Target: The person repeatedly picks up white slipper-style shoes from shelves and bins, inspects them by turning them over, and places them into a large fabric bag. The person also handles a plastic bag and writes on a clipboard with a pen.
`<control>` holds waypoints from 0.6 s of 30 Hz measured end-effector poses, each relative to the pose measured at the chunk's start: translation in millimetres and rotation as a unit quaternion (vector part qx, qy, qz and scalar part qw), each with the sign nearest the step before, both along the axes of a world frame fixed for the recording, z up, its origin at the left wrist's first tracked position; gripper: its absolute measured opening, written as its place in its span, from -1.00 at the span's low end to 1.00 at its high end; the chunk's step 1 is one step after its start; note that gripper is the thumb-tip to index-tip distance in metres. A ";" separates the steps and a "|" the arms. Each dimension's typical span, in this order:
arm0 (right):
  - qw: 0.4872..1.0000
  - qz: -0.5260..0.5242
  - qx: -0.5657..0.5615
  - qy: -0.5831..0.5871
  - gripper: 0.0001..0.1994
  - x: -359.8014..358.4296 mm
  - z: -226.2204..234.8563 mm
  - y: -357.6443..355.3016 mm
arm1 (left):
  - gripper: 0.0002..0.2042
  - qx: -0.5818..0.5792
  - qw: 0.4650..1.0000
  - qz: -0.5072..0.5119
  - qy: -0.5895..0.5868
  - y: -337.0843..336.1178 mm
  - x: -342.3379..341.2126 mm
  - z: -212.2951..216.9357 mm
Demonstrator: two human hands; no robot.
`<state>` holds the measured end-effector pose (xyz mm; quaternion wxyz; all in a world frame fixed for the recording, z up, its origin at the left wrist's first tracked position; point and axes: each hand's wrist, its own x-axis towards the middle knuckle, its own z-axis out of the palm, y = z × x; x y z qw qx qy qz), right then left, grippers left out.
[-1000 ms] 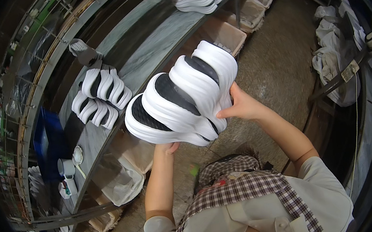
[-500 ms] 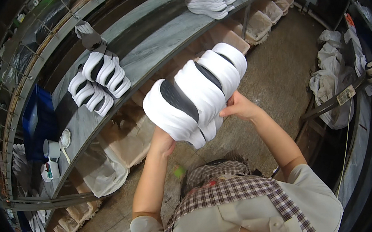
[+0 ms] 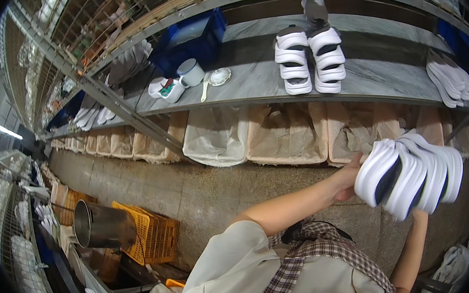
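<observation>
Head view.

Item: stack of white soles (image 3: 414, 173), wavy-edged, dark insets showing between the layers. Place: right of the frame, below the middle, raised over the floor (image 3: 208, 192) and tilted, on the person's side of the table's front edge.

Table (image 3: 390, 76): grey, streaked top. Front edge bows across the frame from centre left to the right rim; grey surface shows between two upright sole stacks (image 3: 326, 59), upper right of centre, and a pile of white soles (image 3: 449, 81) near the right rim.

Lined bins (image 3: 215, 140): one row directly under that edge. The held stack overlaps the row in the picture; contact cannot be told.

Floor: tiled strip between bins and person, bounded at lower left by an orange crate (image 3: 164, 239) and a metal pot (image 3: 108, 225) just beside it.

Left hand (image 3: 349, 179): clamped on the left end of the stack, fingers partly hidden behind it.

Right hand (image 3: 419, 217): under the stack, only the part near the wrist in sight; how far open cannot be told.

Hands: apart, at different sides of the stack.
</observation>
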<state>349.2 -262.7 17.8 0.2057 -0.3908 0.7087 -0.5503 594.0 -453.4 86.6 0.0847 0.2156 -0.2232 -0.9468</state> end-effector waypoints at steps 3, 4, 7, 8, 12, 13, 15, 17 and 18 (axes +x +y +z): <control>0.994 -0.004 -0.028 -0.105 -0.46 1.3 14.1 -1.0 | -0.42 0.068 0.997 -0.044 -0.010 12.6 6.9 4.8; 0.989 -0.005 -0.038 -0.141 -0.46 4.5 24.1 -4.2 | -0.43 0.042 0.998 -0.051 0.001 15.8 7.7 5.6; 0.969 -0.022 -0.050 -0.242 -0.47 18.7 60.7 -14.1 | -0.48 0.107 0.991 -0.034 0.076 20.5 11.5 1.4; 0.964 -0.027 -0.039 -0.262 -0.48 22.6 71.9 -18.0 | -0.49 0.118 0.988 -0.034 0.092 20.7 13.1 -1.9; 0.995 0.100 -0.005 -0.007 -0.52 27.0 100.9 -20.2 | -0.54 0.156 0.976 -0.045 0.148 13.2 13.7 -13.9; 0.982 0.153 -0.002 0.108 -0.54 26.2 103.4 -17.3 | -0.55 0.161 0.972 -0.045 0.164 8.0 15.9 -16.4; 0.964 0.183 0.028 0.193 -0.58 25.3 102.3 -15.0 | -0.57 0.177 0.963 -0.050 0.195 -1.6 15.4 -19.4; 0.976 0.201 -0.056 -0.057 -0.55 32.1 94.9 -16.6 | -0.59 0.190 0.956 -0.053 0.219 -11.9 16.3 -21.3; 0.956 0.212 -0.104 -0.176 -0.52 38.2 91.1 -18.9 | -0.59 0.187 0.957 -0.050 0.218 -15.7 16.1 -21.8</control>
